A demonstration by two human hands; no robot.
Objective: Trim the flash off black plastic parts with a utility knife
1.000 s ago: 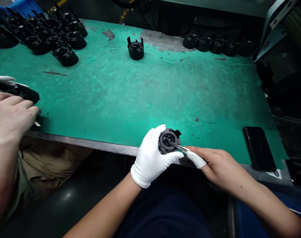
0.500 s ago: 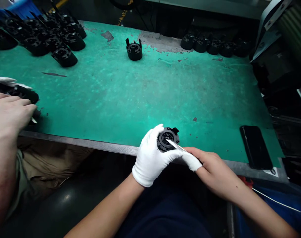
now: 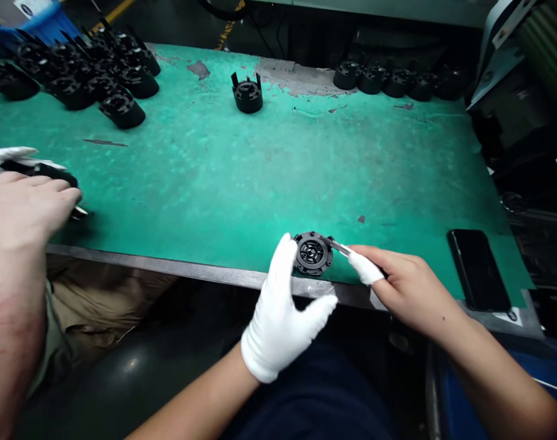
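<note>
A round black plastic part [image 3: 313, 253] is at the table's front edge, its ribbed face toward me. White-gloved, my left hand [image 3: 285, 311] is open beside it, thumb spread away and fingertips against or very near its left side. My right hand [image 3: 397, 272], bare except for a white cover on the thumb, grips a knife [image 3: 340, 247] with a thin metal blade. The blade's tip meets the part's upper right rim. Most of the knife's handle is hidden in the fingers.
Another person's hands [image 3: 35, 195] hold a black part at the left. Several black cylindrical parts [image 3: 122, 110] crowd the back left, others [image 3: 372, 79] line the back right. One pronged part [image 3: 248, 96] stands at the back middle. A phone [image 3: 479, 269] lies at the right of the green table [image 3: 191, 183].
My left hand has loosened from the black part, its thumb moving away. The knife has shifted from the part's centre to its upper right rim. The part's face looks turned.
</note>
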